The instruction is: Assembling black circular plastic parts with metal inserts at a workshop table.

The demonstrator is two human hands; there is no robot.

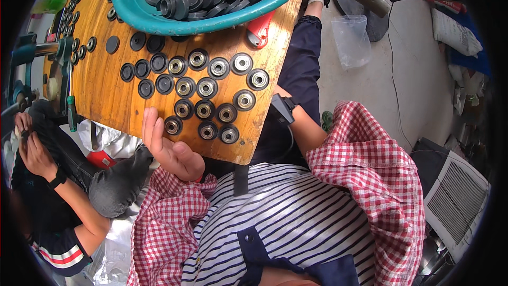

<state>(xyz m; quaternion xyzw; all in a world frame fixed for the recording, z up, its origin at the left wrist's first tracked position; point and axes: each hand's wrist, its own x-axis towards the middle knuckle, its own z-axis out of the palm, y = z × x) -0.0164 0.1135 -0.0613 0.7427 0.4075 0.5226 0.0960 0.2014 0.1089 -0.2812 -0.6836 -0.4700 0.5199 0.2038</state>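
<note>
My left hand (172, 151) is at the table's near left edge with fingers stretched and apart, holding nothing. Beside its fingertips lies a black wheel with a metal bearing in its centre (173, 125). Several more such wheels (206, 88) are spread in loose rows over the wooden table (106, 82). To their left, several black discs (146, 88) show no metal centre. My right hand (279, 92) is down beside the table's right edge; the edge hides its fingers. A dark device (283, 109) is strapped to that wrist.
A teal basin (140, 20) heaped with black wheels stands at the far side, a red-handled tool (258, 33) beside it. At left, a co-worker's hands (37, 153) are near a green-handled screwdriver (72, 114) and a metal machine (45, 48). A plastic bag (351, 41) lies on the floor.
</note>
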